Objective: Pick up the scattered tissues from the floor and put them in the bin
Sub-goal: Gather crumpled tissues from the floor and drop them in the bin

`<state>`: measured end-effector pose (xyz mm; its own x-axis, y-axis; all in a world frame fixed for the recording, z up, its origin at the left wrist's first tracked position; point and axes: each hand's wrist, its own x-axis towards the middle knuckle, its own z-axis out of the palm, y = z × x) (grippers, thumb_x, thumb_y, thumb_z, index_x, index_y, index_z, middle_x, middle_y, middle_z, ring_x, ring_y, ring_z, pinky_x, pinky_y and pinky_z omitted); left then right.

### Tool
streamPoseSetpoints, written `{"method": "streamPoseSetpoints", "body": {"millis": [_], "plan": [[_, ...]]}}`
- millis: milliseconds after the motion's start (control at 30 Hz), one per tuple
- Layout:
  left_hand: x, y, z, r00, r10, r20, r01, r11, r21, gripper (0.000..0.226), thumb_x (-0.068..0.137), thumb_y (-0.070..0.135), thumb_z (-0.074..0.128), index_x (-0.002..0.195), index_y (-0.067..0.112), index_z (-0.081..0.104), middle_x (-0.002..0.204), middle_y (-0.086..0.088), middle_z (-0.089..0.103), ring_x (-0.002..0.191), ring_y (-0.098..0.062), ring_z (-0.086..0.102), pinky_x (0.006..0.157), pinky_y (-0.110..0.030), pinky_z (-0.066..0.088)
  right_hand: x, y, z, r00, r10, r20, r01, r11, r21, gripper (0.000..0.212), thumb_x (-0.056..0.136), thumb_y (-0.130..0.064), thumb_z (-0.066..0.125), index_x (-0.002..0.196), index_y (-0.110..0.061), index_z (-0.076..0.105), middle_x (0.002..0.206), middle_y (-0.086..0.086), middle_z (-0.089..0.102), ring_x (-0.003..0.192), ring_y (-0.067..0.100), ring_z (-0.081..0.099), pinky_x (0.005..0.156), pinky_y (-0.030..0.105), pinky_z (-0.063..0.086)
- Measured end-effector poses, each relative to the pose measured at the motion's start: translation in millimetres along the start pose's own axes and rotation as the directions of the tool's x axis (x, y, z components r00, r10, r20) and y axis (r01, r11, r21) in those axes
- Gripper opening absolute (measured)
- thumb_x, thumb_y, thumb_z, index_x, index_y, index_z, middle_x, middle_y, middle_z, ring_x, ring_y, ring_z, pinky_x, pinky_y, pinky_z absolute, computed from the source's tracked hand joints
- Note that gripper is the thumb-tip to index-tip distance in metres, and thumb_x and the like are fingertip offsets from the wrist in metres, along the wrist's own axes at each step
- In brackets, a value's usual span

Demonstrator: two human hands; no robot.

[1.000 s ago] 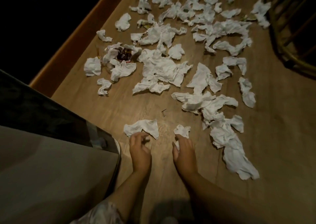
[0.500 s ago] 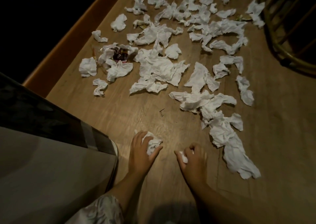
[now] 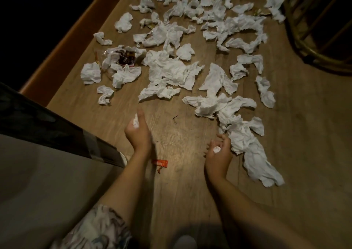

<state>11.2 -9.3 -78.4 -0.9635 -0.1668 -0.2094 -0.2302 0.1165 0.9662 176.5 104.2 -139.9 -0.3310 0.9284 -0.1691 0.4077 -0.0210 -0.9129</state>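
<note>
A large grey and black surface (image 3: 43,163) fills the lower left corner; it may be the bin, though the dim light leaves that unsure. Just right of it the left hand (image 3: 137,132) is lifted over the wooden floor (image 3: 181,182), fingers curled round a small tissue wad (image 3: 135,122) that shows white between thumb and palm. A patterned sleeve (image 3: 95,227) covers the upper part of that arm. Beside the left wrist an orange wrapper (image 3: 160,163) lies on the boards.

Further up on the left, a clear packet with dark red contents (image 3: 125,58) sits among crumpled white tissues (image 3: 171,71), which spread across the whole upper floor.

The right hand (image 3: 219,153) is apart from the left, palm turned up, fingers loosely curled round a small white scrap (image 3: 216,149). Its fingertips are close to a long tissue trail (image 3: 253,157) that runs down from the main scatter towards the lower right; whether they touch it is unclear.

At the upper right edge stands a curved rattan frame (image 3: 308,45), with one tissue lying close to it.
</note>
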Motion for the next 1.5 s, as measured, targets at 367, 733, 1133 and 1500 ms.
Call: {"method": "streamPoseSetpoints", "body": {"millis": [367,733,1133,1500], "plan": [[-55.4,-88.7,-72.2,0.815,0.226,0.533,-0.514,0.706,0.487,0.021,0.088,0.016,0.068,0.108,0.011,0.070,0.108,-0.002,0.062,0.101,-0.015,0.060,0.086,-0.010,0.041,-15.1,0.5,-25.1,0.994,-0.046,-0.096,0.046,0.999,-0.005,0.004,0.097,-0.026,0.056,0.098,-0.026,0.060,0.078,-0.013,0.061,0.071,0.004,0.059,0.063,0.031,0.051],[-73.1,-115.2,-59.5,0.566,0.255,0.784,-0.770,0.503,0.393,0.015,0.096,0.026,0.052,0.099,0.020,0.066,0.091,0.003,0.061,0.087,-0.021,0.054,0.081,-0.020,0.032,-23.8,8.6,-53.8,0.977,-0.041,-0.209,0.036,0.999,-0.030,0.007,0.097,-0.031,0.054,0.099,-0.026,0.059,0.083,-0.011,0.063,0.077,0.010,0.060,0.066,0.032,0.052],[-82.5,-111.6,-34.2,0.646,0.210,0.734,-0.699,0.549,0.458,0.031,0.090,0.000,0.059,0.118,0.013,0.062,0.102,0.002,0.054,0.100,-0.022,0.052,0.089,-0.026,0.036,15.0,42.2,-108.8,0.877,0.031,-0.479,-0.170,0.953,-0.250,0.043,0.094,-0.038,0.056,0.128,-0.012,0.056,0.130,0.011,0.056,0.121,0.027,0.044,0.102,0.043,0.037],[-118.5,-50.5,91.4,0.487,0.167,0.857,-0.689,0.677,0.260,0.023,0.090,0.034,0.064,0.077,0.014,0.063,0.083,-0.003,0.057,0.070,-0.002,0.046,0.063,-0.012,0.036,12.6,51.7,-103.6,0.953,0.085,-0.289,-0.196,0.905,-0.378,0.045,0.081,-0.043,0.072,0.119,-0.019,0.062,0.117,0.006,0.063,0.118,0.025,0.046,0.100,0.037,0.030]]}}
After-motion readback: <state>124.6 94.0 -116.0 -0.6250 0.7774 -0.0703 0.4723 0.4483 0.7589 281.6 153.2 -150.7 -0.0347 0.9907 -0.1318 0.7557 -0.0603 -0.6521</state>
